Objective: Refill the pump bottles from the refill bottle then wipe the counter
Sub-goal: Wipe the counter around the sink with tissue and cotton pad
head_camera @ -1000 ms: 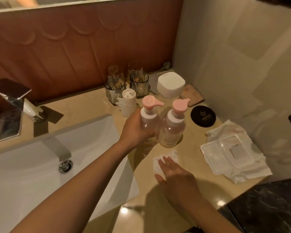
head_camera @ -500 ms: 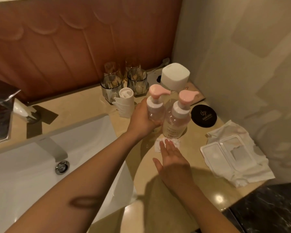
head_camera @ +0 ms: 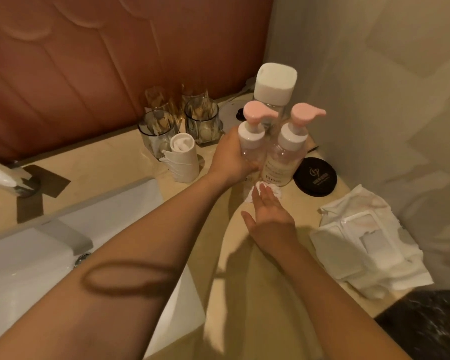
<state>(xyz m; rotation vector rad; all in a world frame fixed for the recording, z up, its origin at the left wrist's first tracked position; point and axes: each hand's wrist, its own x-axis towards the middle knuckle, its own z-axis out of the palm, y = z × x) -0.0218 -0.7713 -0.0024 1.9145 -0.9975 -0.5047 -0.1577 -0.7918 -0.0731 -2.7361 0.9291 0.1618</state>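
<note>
Head: wipe (head_camera: 264, 190) beneath flat right hand (head_camera: 270, 219).

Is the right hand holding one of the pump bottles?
No, the right hand lies flat on a white wipe on the counter; the left hand holds a pump bottle.

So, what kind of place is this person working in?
Most likely a bathroom, perhaps a hotel one. A white sink basin with a faucet is set into the beige counter, and glass tumblers stand beside a rolled white towel.
</note>
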